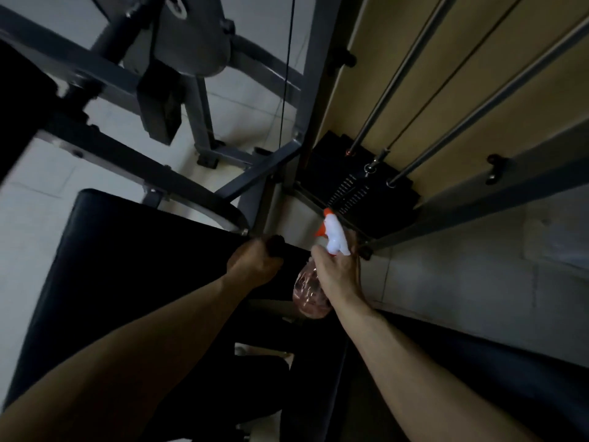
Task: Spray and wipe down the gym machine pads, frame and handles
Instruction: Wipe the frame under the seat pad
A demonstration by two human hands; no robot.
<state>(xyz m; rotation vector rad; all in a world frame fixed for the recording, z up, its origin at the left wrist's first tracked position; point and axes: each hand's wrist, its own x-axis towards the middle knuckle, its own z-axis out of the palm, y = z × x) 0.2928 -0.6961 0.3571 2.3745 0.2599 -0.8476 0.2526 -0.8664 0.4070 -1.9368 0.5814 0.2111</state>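
Note:
I look down on a grey gym machine frame with a black seat pad below it. My left hand grips a dark object, apparently a cloth or a handle end, at the pad's far edge. My right hand grips a clear pinkish spray bottle by its neck. Its white and orange spray head points up and away toward the frame and weight stack.
A black weight stack sits to the right with steel guide rods and a thin cable rising from it. A beige wall panel stands behind. Pale floor tiles show on the left, and a dark padded edge lower right.

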